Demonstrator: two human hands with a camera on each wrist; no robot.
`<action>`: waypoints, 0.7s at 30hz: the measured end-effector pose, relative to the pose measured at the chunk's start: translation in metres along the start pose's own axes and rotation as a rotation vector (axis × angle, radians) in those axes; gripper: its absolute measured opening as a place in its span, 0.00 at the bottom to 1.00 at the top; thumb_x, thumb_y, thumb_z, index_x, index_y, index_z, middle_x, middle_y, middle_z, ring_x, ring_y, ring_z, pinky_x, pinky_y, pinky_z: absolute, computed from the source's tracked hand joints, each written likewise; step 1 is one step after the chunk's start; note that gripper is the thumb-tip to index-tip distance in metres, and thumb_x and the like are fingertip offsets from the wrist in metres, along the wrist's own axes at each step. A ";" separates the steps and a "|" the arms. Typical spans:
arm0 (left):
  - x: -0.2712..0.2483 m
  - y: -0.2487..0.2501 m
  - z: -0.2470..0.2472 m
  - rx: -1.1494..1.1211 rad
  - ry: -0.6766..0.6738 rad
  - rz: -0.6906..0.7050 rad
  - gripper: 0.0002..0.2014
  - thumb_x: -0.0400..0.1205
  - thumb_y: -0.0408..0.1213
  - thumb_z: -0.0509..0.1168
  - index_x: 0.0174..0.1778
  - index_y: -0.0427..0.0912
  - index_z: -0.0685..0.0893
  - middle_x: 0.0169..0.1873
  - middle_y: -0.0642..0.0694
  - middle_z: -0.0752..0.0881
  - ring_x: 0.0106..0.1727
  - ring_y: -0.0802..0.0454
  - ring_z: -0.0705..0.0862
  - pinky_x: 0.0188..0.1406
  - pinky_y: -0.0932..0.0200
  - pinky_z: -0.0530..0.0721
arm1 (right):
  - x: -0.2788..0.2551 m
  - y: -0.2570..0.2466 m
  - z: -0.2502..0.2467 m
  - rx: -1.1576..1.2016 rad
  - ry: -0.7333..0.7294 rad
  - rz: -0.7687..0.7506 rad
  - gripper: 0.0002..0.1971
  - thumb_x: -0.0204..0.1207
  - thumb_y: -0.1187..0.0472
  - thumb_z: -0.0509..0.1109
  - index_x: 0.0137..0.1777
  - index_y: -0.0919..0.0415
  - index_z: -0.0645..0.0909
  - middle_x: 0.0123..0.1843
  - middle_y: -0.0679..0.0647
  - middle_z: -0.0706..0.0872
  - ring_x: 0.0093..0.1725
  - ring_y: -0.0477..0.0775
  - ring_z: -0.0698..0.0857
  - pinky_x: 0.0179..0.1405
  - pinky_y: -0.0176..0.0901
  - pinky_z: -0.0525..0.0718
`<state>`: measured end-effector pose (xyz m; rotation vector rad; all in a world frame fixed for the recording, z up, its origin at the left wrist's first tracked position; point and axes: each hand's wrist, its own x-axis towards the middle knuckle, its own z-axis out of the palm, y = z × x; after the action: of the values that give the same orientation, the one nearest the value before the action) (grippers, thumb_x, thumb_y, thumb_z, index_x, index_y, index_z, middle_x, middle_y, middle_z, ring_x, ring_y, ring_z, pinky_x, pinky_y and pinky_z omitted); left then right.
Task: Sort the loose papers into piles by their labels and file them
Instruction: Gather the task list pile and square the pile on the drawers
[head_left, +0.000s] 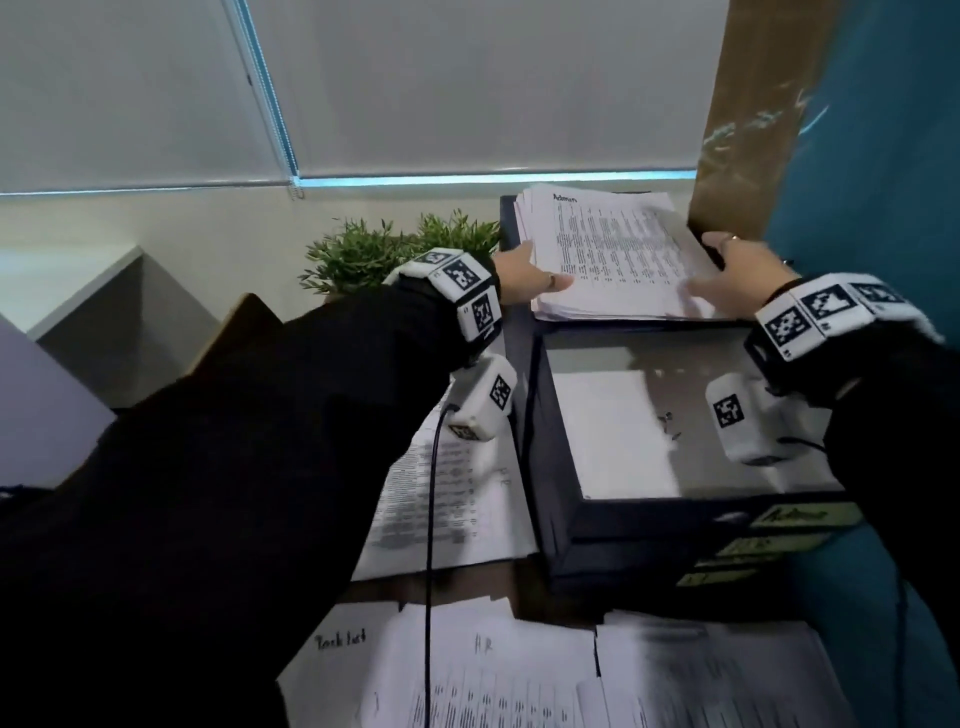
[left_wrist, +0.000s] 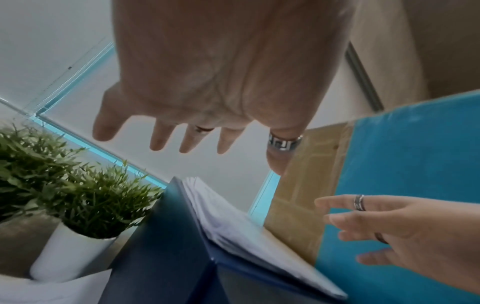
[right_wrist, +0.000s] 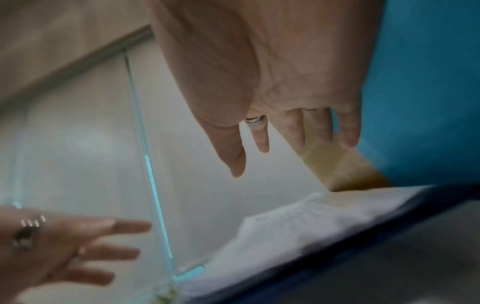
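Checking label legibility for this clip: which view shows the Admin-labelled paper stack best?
The head view: the paper stack lies face-up, its heading readable, between both hands. The left wrist view shows only its fanned edges; the right wrist view shows it blurred.

Office: ring binders (head_left: 675, 525) with labelled spines, printed paper piles (head_left: 613, 254), roller blinds (head_left: 467, 88), potted plant (head_left: 374, 254).

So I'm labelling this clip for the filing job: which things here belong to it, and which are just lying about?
Part of the job:
- Admin stack on the open binder
- left hand and right hand, both open at the stack's sides
- loose papers in front, one marked HR
- labelled binders

Lying about:
- potted plants
- window blind
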<state>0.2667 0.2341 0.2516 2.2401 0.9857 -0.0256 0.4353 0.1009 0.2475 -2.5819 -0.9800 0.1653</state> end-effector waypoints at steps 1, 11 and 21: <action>-0.013 -0.003 -0.006 -0.048 0.034 0.026 0.38 0.83 0.51 0.59 0.83 0.41 0.47 0.81 0.46 0.57 0.81 0.46 0.59 0.74 0.62 0.59 | -0.009 -0.009 -0.005 0.021 0.003 -0.033 0.32 0.78 0.57 0.66 0.80 0.59 0.58 0.75 0.66 0.69 0.74 0.66 0.68 0.75 0.55 0.65; -0.156 -0.127 0.006 -0.262 0.045 0.017 0.30 0.82 0.45 0.63 0.79 0.46 0.61 0.78 0.45 0.65 0.78 0.50 0.63 0.65 0.62 0.65 | -0.185 -0.078 0.022 0.771 -0.005 -0.347 0.05 0.81 0.58 0.63 0.51 0.45 0.76 0.42 0.45 0.83 0.33 0.41 0.82 0.35 0.35 0.80; -0.207 -0.264 0.137 -0.348 -0.188 -0.367 0.27 0.82 0.39 0.63 0.77 0.39 0.64 0.60 0.41 0.81 0.64 0.42 0.80 0.66 0.50 0.78 | -0.301 0.007 0.234 0.492 -0.406 0.167 0.09 0.83 0.54 0.57 0.52 0.56 0.76 0.51 0.54 0.83 0.46 0.51 0.81 0.44 0.43 0.79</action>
<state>-0.0220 0.1458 0.0503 1.6897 1.1830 -0.2066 0.1579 -0.0327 0.0215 -2.2018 -0.7271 0.8855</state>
